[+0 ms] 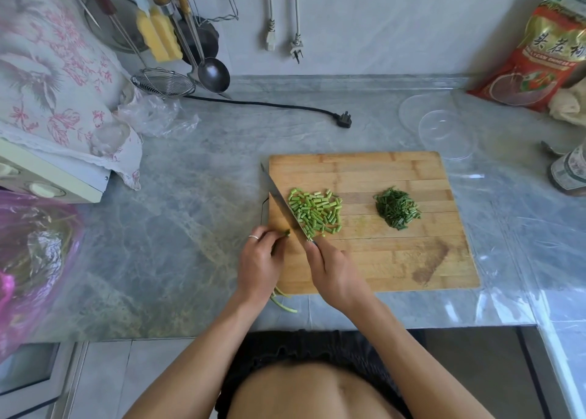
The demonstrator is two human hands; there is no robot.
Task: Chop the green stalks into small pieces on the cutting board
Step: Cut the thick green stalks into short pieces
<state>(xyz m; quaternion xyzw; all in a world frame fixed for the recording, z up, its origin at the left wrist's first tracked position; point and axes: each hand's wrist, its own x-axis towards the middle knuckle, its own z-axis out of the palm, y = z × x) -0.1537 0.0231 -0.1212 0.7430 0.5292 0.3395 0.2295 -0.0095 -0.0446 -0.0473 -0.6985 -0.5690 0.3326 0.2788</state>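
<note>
A wooden cutting board [396, 260] lies on the grey counter. My left hand [258, 265] grips a bunch of green stalks [283, 303] at the board's left edge; their cut tips show at my fingertips and their tails trail off the board's near edge. My right hand [333, 273] holds a knife [279, 201] by the handle, with the blade angled across the board's left side, just right of the stalk tips. A pile of pale green chopped pieces [317, 212] sits right of the blade. A smaller heap of dark green chopped leaves [396, 209] lies further right.
Two clear plastic lids or bowls [444, 130] lie behind the board. A black cord with a plug [344, 119] crosses the counter. Utensils and a strainer [163, 82] hang at the back left. A pink plastic bag [35, 254] sits left, a red food packet [539, 54] and a jar [570, 171] right.
</note>
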